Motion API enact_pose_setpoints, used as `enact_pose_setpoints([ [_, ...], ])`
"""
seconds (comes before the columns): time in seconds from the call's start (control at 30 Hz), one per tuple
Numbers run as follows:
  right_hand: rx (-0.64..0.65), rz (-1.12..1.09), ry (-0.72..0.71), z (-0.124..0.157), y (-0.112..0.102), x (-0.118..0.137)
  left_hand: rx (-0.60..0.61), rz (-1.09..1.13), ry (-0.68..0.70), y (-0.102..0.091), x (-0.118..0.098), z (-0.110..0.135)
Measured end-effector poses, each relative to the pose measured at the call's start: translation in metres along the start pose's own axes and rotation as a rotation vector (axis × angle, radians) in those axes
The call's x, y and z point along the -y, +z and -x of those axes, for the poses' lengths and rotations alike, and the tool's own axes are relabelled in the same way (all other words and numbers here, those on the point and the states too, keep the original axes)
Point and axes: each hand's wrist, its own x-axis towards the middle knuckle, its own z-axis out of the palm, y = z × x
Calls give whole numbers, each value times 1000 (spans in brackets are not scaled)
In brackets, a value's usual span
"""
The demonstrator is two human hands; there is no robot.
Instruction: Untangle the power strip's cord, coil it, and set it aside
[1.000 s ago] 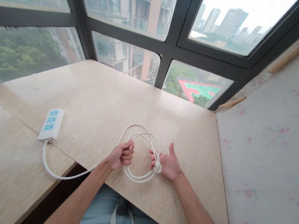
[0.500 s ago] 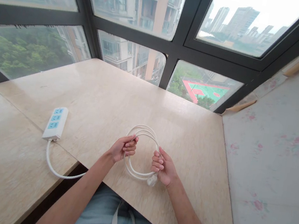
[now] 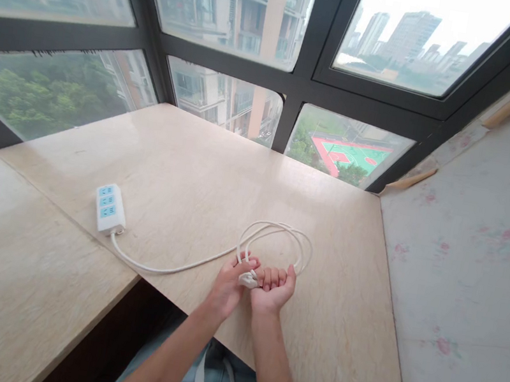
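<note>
A white power cord (image 3: 281,226) is looped into a loose coil just above the counter. My left hand (image 3: 231,281) is closed round the coil's left side. Beside it, nearly touching, my right hand (image 3: 273,287) has its fingers wrapped round the coil's lower right part. The cord's pale plug (image 3: 249,278) shows between the two hands. From the coil the cord runs left along the counter to a white power strip (image 3: 111,209) with blue sockets, which lies at an angle. My palms and fingers hide the bottom of the coil.
The marbled counter (image 3: 180,173) has a seam at left and a dark gap (image 3: 116,330) along its front edge. Dark window frames (image 3: 236,62) border the far side. A flowered wall (image 3: 463,282) stands at right.
My hands have come together and the coil has shifted right, narrowing at the bottom. The plug now sits between my hands. The power strip has moved right and turned, its cord drawn onto the counter.
</note>
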Motion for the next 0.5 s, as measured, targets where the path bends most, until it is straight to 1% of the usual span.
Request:
enact_pose_setpoints([
  [0.07, -36, -45, -29, 6, 2, -8, -22, -47, 126, 6, 11, 1],
  [0.13, -41, -63, -12, 13, 4, -13, -84, -54, 210, 10, 15, -2],
  [0.2, 7, -49, 33, 21, 5, -13, -153, -7, 273, 12, 14, -7],
  [0.27, 84, -36, 128, 26, 3, -9, -177, 24, 302, 12, 8, -10],
  [0.33, 141, -49, 237, 26, -3, 1, -152, -8, 275, 11, -3, -11],
  [0.4, 157, -51, 297, 19, -11, 18, -120, -76, 224, 7, -18, -11],
  [0.47, 152, 11, 278, 6, -19, 40, -90, -174, 149, 1, -35, -10],
  [0.5, 164, 82, 263, -1, -22, 51, -67, -242, 94, -3, -43, -10],
])
